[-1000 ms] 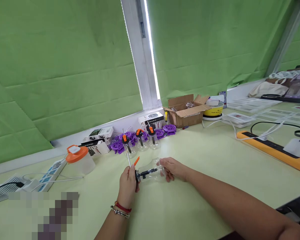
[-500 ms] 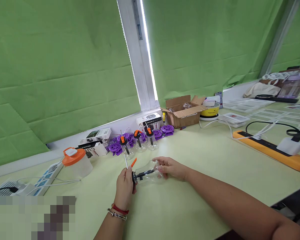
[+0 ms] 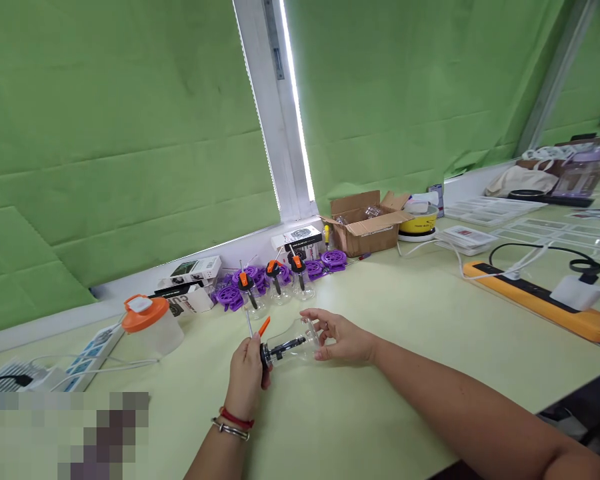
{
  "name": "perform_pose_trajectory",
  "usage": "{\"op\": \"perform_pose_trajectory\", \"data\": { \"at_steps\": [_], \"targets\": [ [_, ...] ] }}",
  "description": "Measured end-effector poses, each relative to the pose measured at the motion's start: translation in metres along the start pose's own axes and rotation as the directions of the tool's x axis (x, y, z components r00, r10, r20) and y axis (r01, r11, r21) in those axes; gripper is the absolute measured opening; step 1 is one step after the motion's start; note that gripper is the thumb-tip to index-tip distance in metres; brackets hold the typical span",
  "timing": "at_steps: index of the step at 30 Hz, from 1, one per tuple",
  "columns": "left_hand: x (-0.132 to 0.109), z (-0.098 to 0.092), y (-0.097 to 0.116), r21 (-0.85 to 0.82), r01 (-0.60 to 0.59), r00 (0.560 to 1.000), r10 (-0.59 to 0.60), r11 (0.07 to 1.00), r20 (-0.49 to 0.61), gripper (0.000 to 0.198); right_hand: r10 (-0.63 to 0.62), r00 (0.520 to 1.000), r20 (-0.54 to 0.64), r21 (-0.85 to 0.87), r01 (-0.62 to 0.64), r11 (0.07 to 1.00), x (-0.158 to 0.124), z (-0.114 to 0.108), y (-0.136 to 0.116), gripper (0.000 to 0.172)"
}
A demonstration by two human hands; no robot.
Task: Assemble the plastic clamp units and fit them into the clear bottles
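Note:
A clear bottle (image 3: 300, 333) lies tilted on its side between my hands, above the table. Its top is black, with an orange lever and a thin metal spout, and a black tube shows inside. My left hand (image 3: 247, 365) is closed round the black top, the thumb beside the orange lever. At the other end my right hand (image 3: 343, 338) curves round the bottle's base, its thumb low and its fingers on the far side. Behind them stand similar bottles (image 3: 276, 283) with black and orange tops.
Purple spool-like parts (image 3: 230, 297) and printed boxes (image 3: 195, 270) line the wall. An open cardboard box (image 3: 373, 233) stands at the back, beside a yellow bowl (image 3: 420, 223). An orange-lidded jar (image 3: 155, 327) and a white power strip (image 3: 93, 357) sit left; an orange power strip (image 3: 540, 300) lies right.
My right hand's grip on the base has shifted: the thumb now sits lower and farther from the fingers. My left hand keeps its hold on the black top.

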State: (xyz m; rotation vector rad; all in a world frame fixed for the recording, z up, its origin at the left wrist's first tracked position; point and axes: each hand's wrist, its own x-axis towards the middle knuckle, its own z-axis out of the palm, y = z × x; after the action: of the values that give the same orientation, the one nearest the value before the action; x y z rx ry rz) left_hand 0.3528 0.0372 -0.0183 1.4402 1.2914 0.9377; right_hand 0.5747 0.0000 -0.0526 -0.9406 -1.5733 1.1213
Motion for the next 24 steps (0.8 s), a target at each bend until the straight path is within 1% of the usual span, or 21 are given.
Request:
{"op": "perform_pose_trajectory", "data": {
  "at_steps": [6, 10, 13, 18, 20, 21, 23, 24],
  "targets": [
    [0.001, 0.001, -0.002, 0.004, 0.009, 1.000, -0.009, 1.000, -0.002, 0.037, 0.109, 0.994, -0.005, 0.128, -0.108, 0.986, 0.003, 0.002, -0.001, 0.080],
    [0.002, 0.000, -0.004, 0.007, 0.010, 1.000, -0.010, 1.000, -0.003, 0.036, 0.149, 0.988, -0.024, 0.184, -0.142, 0.972, 0.004, 0.003, 0.000, 0.074],
    [0.003, -0.001, -0.005, 0.014, 0.023, 1.000, -0.023, 1.000, -0.005, 0.037, 0.193, 0.981, -0.021, 0.200, -0.185, 0.962, 0.005, 0.004, 0.001, 0.071],
    [0.005, -0.003, -0.006, 0.036, 0.025, 1.000, -0.025, 0.999, -0.003, 0.037, 0.237, 0.971, 0.017, 0.173, -0.236, 0.956, 0.004, 0.004, 0.003, 0.073],
    [0.005, -0.003, -0.005, 0.061, 0.025, 1.000, -0.024, 0.998, -0.020, 0.037, 0.210, 0.978, 0.012, 0.117, -0.210, 0.971, 0.002, 0.005, 0.002, 0.074],
    [0.005, -0.003, -0.005, 0.070, 0.022, 0.999, -0.019, 0.997, -0.034, 0.037, 0.167, 0.986, -0.010, 0.056, -0.166, 0.984, 0.001, 0.005, 0.001, 0.076],
    [0.005, -0.003, -0.005, 0.078, 0.010, 0.998, -0.005, 0.997, -0.059, 0.037, 0.004, 0.998, -0.060, -0.167, -0.014, 0.986, -0.002, 0.007, -0.004, 0.081],
    [0.005, -0.002, -0.005, 0.079, 0.006, 0.998, 0.000, 0.997, -0.068, 0.038, -0.097, 0.993, -0.067, -0.317, 0.071, 0.946, -0.003, 0.010, -0.008, 0.082]
  ]
}}
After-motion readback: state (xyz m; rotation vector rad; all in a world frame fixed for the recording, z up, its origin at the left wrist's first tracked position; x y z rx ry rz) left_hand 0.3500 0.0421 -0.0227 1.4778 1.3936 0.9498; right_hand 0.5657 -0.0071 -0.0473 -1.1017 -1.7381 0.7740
